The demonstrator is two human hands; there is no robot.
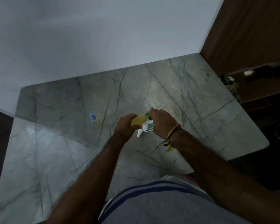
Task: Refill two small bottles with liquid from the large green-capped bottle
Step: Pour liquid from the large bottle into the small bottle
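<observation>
Over the marble counter (pixel 209 113), large bottle (pixel 141 121) tilted, green cap rightward, both hands' fingers clamped around it.

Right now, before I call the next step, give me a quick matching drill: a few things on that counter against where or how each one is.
Things:
1. large bottle
2. blue cap
3. left hand
4. wrist threads

States:
A. lying loose on the marble counter, far left of the hands
B. tied on the right arm
C. gripping something yellowish
D. between both hands, green top under the right hand

Pairs: 1-D, 2-A, 3-C, 4-B
</observation>
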